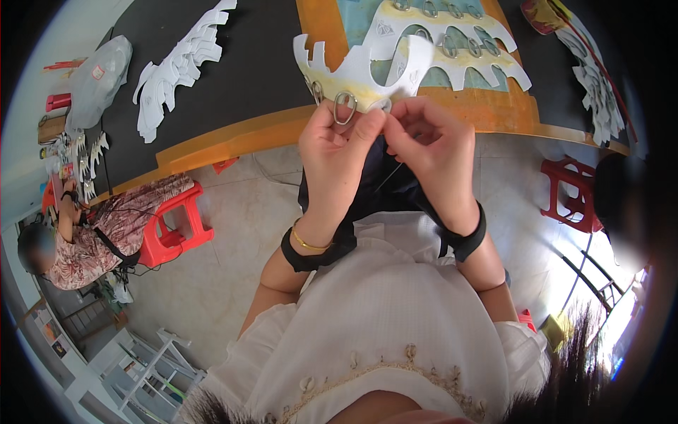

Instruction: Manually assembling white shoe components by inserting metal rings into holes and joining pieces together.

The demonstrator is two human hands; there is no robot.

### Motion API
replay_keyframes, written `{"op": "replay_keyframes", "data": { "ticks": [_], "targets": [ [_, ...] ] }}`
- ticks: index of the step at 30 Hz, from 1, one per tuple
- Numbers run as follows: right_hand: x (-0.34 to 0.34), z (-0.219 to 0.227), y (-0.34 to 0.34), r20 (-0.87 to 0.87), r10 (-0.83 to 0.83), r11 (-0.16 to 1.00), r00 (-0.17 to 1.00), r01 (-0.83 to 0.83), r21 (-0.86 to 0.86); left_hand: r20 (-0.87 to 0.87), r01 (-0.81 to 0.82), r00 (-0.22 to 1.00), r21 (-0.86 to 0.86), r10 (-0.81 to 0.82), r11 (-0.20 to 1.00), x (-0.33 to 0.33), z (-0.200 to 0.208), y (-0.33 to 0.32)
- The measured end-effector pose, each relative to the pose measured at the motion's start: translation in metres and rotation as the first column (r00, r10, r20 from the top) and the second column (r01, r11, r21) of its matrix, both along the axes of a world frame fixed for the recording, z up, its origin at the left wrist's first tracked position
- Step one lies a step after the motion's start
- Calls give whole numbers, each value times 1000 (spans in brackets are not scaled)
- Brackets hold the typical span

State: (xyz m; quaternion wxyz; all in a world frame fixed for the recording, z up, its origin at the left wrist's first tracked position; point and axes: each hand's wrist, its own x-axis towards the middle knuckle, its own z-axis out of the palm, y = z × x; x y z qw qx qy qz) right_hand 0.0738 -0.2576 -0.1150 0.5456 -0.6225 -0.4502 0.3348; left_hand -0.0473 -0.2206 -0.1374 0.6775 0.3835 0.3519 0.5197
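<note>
A white cut-out strip [337,83] with scalloped edges and yellowish stains is raised at the table's front edge. My left hand [330,152] is closed on its lower edge, thumb and fingers pinching it. Two oval metal rings hang by the left fingers; the nearer oval ring [345,108] lies against them. The fingertips of my right hand [438,141] are pinched together at the same edge, touching a small folded tab [382,104]. What sits between the right fingertips is mostly hidden. Behind, more white scalloped strips [462,75] with oval rings lie on a yellow-stained, pale blue-green sheet.
The dark table [247,71] has an orange-brown front border. Stacked white strips [180,67] lie left, more strips [597,81] right, near a stained container [545,15]. A clear plastic bag [99,81] rests far left. Another person [120,219] sits on a red stool [176,230]; another red stool [571,191] stands right.
</note>
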Motion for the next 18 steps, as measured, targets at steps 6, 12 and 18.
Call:
{"op": "replay_keyframes", "data": {
  "ticks": [6, 12, 18],
  "targets": [
    [14, 12, -3, -304, 68, 969, 950, -136, -208, -112, 177, 977, -53, -182, 983, -7, 2, 9],
    [25, 14, -4, -248, 120, 958, 961, -178, -227, -125, 194, 972, -60, -200, 979, -6, 7, 6],
    [24, 18, -8, -332, 84, 939, 939, -186, -288, -28, 50, 998, 40, -49, 998, -4, 0, 7]
  ]
}}
